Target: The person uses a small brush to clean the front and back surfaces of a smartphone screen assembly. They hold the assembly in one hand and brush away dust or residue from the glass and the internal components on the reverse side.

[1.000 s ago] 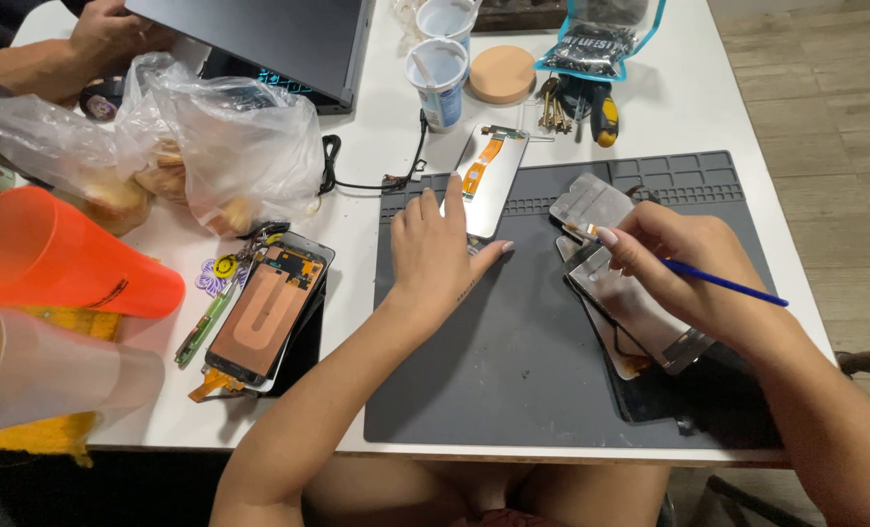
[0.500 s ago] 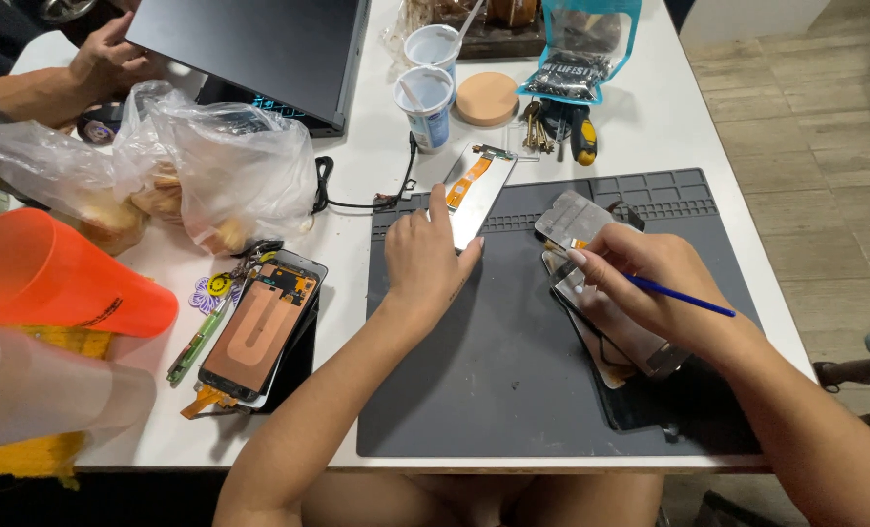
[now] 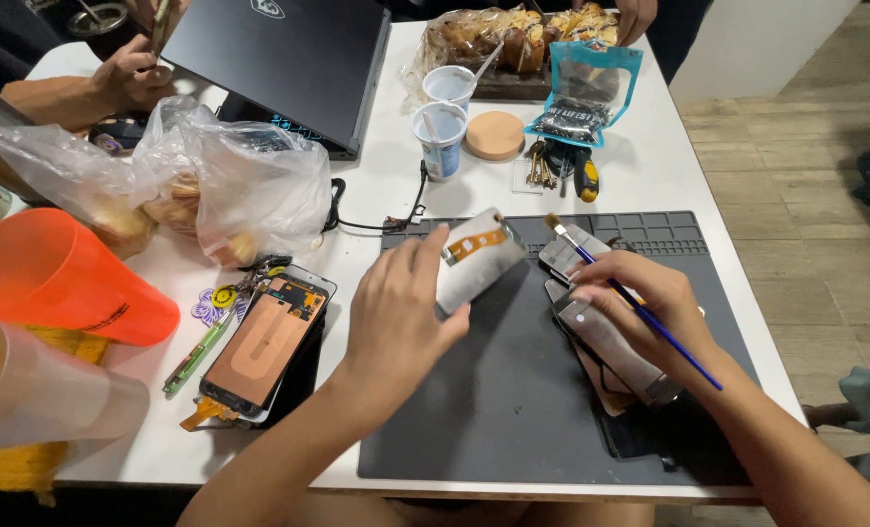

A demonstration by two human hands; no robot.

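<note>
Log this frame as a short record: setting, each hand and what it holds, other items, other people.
setting: white table with a grey work mat
left hand: fingers grip a silver phone panel, raised and tilted
right hand: holds a blue brush, resting on stacked phone parts
other items: opened phone, orange cup, laptop, bagged bread
others: another person's hand, far left

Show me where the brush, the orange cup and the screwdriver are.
brush point(image 3: 650, 317), head view, on its blue handle.
orange cup point(image 3: 44, 273), head view, on its side wall.
screwdriver point(image 3: 585, 182), head view, on its yellow-black handle.
</note>
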